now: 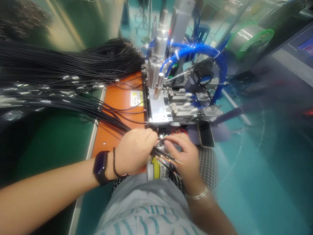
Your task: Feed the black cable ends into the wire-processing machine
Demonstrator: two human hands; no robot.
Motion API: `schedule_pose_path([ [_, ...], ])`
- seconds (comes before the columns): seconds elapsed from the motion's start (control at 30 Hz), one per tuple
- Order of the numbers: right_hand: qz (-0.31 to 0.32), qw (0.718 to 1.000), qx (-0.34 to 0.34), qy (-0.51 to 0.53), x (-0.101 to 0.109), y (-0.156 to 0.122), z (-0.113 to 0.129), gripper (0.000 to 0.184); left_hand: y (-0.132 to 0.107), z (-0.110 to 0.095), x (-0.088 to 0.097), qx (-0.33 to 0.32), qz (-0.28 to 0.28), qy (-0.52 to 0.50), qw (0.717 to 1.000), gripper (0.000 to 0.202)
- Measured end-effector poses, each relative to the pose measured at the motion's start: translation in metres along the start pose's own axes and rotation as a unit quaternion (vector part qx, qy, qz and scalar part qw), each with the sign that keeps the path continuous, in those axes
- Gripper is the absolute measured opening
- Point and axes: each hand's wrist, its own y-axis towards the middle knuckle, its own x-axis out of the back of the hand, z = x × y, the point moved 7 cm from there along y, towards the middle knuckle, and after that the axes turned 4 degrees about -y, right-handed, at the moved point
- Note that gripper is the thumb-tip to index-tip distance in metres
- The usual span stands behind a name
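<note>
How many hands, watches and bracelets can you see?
Hands: 2 (left hand, right hand)
Watches: 1 (watch)
Bracelets: 2 (bead bracelet, metal bangle)
Total: 5

Bright light; left hand [133, 151], right hand [182, 160] clear; edges warped, blurred.

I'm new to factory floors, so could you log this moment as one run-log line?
left hand: grips black cable bundle | right hand: at its coloured wire ends | nearby: metal bench machine with blue tubing
</note>
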Motion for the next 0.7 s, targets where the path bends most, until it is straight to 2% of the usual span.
schedule_pose_path([
  [0.13,0.020,0.999,0.019,0.021,-0.003,0.003,0.007,0.013,0.000,-0.002,0.000,-0.019,0.008,-0.008,1.000,0.011],
  [0.3,0.026,0.998,0.060,0.018,-0.006,0.007,0.010,0.010,0.001,-0.005,0.000,-0.039,0.033,-0.020,0.998,0.013],
  [0.4,0.034,0.995,0.097,-0.013,-0.009,0.010,0.010,0.012,0.000,-0.004,-0.001,-0.021,0.082,-0.035,0.996,0.021],
  [0.47,0.039,0.992,0.109,-0.039,-0.010,0.011,0.009,0.013,-0.001,-0.003,-0.002,-0.022,0.096,-0.044,0.994,0.033],
  [0.57,0.030,0.995,0.065,-0.065,-0.009,0.013,-0.002,0.013,-0.001,-0.003,0.000,-0.051,0.062,-0.039,0.996,0.039],
  [0.63,0.052,0.997,-0.008,-0.051,-0.011,0.012,-0.015,0.017,-0.001,-0.001,-0.003,-0.063,0.041,-0.029,0.997,0.034],
  [0.7,0.101,0.991,-0.093,0.002,-0.018,0.009,-0.029,0.019,-0.001,0.002,-0.007,-0.065,0.036,-0.023,0.997,0.030],
])
